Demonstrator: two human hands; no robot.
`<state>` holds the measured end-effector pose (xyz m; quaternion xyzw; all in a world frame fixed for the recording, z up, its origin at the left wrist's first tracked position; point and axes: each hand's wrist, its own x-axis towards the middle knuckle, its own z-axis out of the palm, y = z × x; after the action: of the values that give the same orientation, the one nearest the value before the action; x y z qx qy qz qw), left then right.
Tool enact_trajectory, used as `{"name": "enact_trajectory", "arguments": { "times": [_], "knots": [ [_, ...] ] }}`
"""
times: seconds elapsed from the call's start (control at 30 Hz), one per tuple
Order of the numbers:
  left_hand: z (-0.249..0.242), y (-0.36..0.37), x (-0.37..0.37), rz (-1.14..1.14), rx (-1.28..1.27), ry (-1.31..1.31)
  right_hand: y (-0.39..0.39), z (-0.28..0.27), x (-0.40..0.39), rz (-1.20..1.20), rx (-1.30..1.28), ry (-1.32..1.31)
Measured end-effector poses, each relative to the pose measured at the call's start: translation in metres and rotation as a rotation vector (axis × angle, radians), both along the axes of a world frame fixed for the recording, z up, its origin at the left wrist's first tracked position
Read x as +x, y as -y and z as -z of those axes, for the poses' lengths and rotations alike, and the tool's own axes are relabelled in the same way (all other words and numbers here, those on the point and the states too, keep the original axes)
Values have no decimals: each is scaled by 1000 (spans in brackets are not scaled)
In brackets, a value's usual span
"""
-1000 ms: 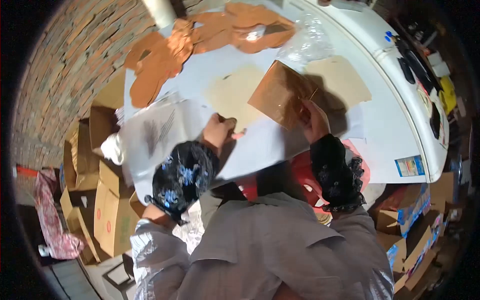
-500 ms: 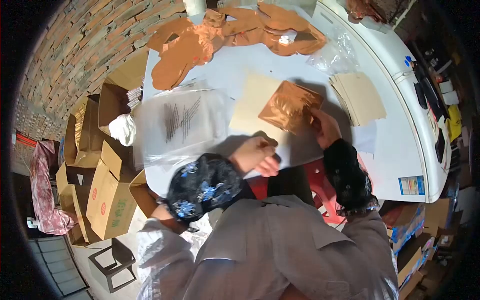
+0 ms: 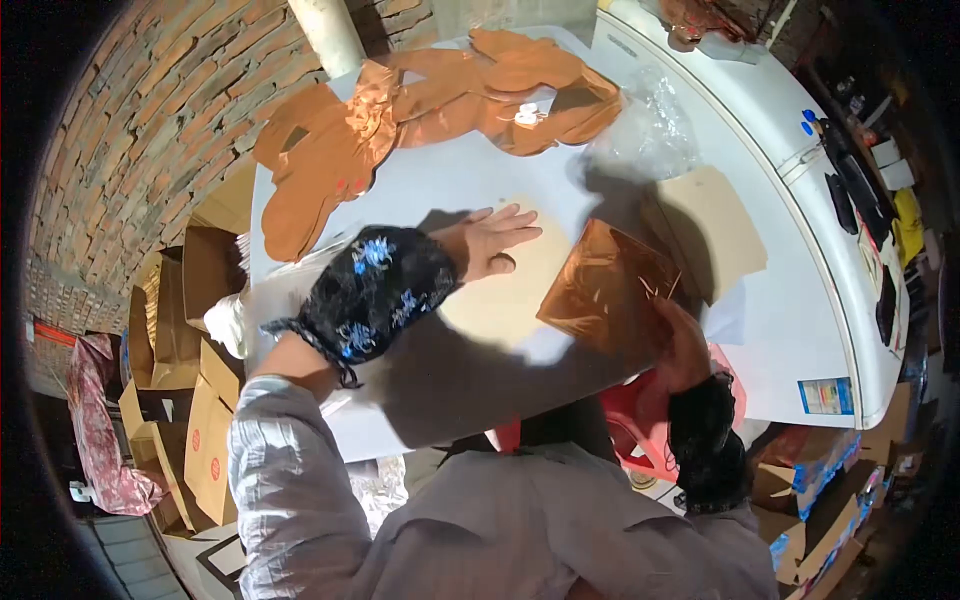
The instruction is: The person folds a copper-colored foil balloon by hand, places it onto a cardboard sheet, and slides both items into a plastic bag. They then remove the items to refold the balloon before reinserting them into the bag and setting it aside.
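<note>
My left hand (image 3: 492, 243) lies with its fingers spread on a cream sheet (image 3: 512, 290) in the middle of the white table (image 3: 460, 385). A shiny copper-coloured packet (image 3: 608, 290) is in my right hand (image 3: 683, 345), pinched at its right edge between thumb and fingers, right of the sheet. Beige card pieces (image 3: 715, 225) lie beyond the packet. Copper-brown shaped pieces (image 3: 320, 160) are spread along the far side of the table, with small white items (image 3: 528, 114) on them.
Clear plastic (image 3: 655, 125) lies at the back right, beside a long white appliance (image 3: 800, 240). Open cardboard boxes (image 3: 205, 440) stand left of the table. A red stool (image 3: 640, 420) is under the near edge. A white pipe (image 3: 328, 38) rises behind.
My left hand has moved up and forward and spread out onto the cream sheet. The packet, with my right hand, has shifted toward the near right. The view has also shifted.
</note>
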<state>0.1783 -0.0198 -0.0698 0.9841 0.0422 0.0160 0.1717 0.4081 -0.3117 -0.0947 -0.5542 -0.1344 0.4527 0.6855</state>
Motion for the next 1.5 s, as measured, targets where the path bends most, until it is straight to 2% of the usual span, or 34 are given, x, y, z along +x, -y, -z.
{"name": "enact_trajectory", "arguments": {
  "times": [0.03,0.07,0.1,0.13,0.17,0.2,0.23,0.27,0.33,0.4,0.47,0.53,0.63,0.73,0.77,0.8,0.87,0.97,1.07,1.17,1.2,1.23,1.3,1.33,1.4,1.43,1.5],
  "knots": [
    [-1,-19,12,92,-105,8,-3,-9,-3,-18,10,-18],
    [-4,-38,25,186,-210,16,-3,-22,-7,-29,29,-166],
    [-4,-58,41,269,-302,145,-5,-32,-12,-38,48,-314],
    [-5,-63,57,157,-698,227,-6,-30,-12,-30,31,-303],
    [-61,-49,65,-259,-257,97,-5,-27,-12,-23,17,-290],
    [-25,-94,83,-348,-45,352,-5,-24,-13,-15,1,-278],
    [-36,-103,97,-457,-27,426,-7,-23,-14,-15,-8,-294],
    [-44,-115,111,-547,57,378,-10,-24,-16,-15,-17,-308],
    [-31,-148,139,-721,52,322,-14,-29,-17,-23,-40,-327],
    [-30,-156,155,-794,-210,246,-14,-38,-17,-40,-70,-342],
    [-27,-162,168,-793,-261,166,-17,-49,-20,-21,-86,-333],
    [-9,-184,181,-723,-100,91,-16,-48,-20,-14,-101,-326],
    [4,-202,189,-798,-151,102,-14,-47,-19,-19,-99,-324],
    [-16,-195,177,-858,-246,253,-16,-57,-22,-24,-92,-358],
    [41,-257,182,-664,-370,592,-18,-62,-23,-29,-97,-367],
    [29,-249,169,-655,-448,568,-20,-64,-24,-37,-100,-373],
    [-32,-208,138,-637,-604,528,-19,-60,-22,-107,-5,-242],
    [-64,-161,99,-739,-588,509,-6,-32,-14,-121,-3,-272],
    [-83,-114,62,-690,-856,563,-12,-45,-22,-71,-17,-309],
    [-64,-68,26,-693,-785,488,-5,-25,-14,-91,31,-309],
    [-63,-42,18,-723,-541,383,-3,-26,-14,-113,39,-323],
    [-32,-26,11,-677,-752,470,-2,-27,-14,-135,52,-336],
    [-19,25,1,-686,-590,379,3,-18,-11,-146,57,-210],
    [-5,40,-2,-592,-325,475,4,-13,-11,-154,60,-147],
    [10,60,-3,-541,-80,509,3,-8,-12,-141,81,-226],
    [11,65,-2,-563,-56,508,0,-6,-14,-132,93,-265],
    [11,72,-3,-605,-10,510,-12,10,-23,-102,78,27]
  ]
}}
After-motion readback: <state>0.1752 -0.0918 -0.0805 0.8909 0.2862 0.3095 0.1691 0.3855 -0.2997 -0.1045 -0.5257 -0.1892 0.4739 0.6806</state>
